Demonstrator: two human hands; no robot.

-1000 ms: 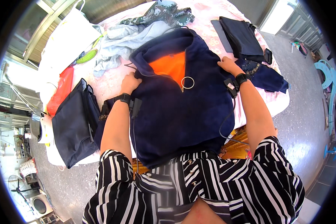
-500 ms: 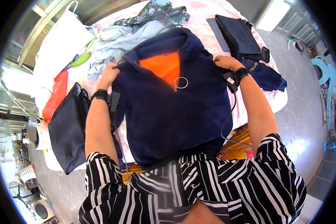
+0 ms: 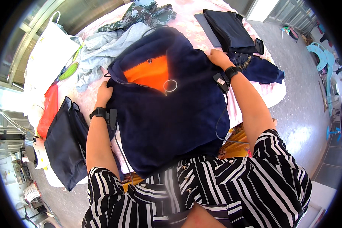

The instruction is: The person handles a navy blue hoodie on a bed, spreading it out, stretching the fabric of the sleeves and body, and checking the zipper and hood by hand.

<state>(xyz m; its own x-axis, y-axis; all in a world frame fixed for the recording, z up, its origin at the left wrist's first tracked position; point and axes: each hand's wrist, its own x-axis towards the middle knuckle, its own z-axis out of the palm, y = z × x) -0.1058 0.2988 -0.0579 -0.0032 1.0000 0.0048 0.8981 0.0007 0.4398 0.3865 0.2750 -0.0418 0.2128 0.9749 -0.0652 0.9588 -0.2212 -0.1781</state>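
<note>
A navy zip-neck pullover [image 3: 178, 117] with orange lining [image 3: 150, 72] lies spread in front of me, its collar away from me and its hem by my body. A metal ring [image 3: 170, 86] hangs at the lower end of the neck zip. My left hand [image 3: 103, 94] is closed on the pullover's left shoulder edge. At the opposite shoulder, my right hand [image 3: 219, 59] grips the cloth with bent fingers. Both sleeves are largely out of sight.
Pink bedding [image 3: 195, 32] lies beneath. Beyond the pullover are a grey garment [image 3: 110, 45] and a camouflage garment [image 3: 152, 17]. Folded dark clothes [image 3: 231, 32] lie far right, black trousers [image 3: 66, 142] near left. A white bag [image 3: 51, 53] and red plastic bag [image 3: 49, 110] are left.
My left hand has come lower and nearer to me, still at the pullover's edge. The collar opening has tilted to the left. The whole view has turned slightly.
</note>
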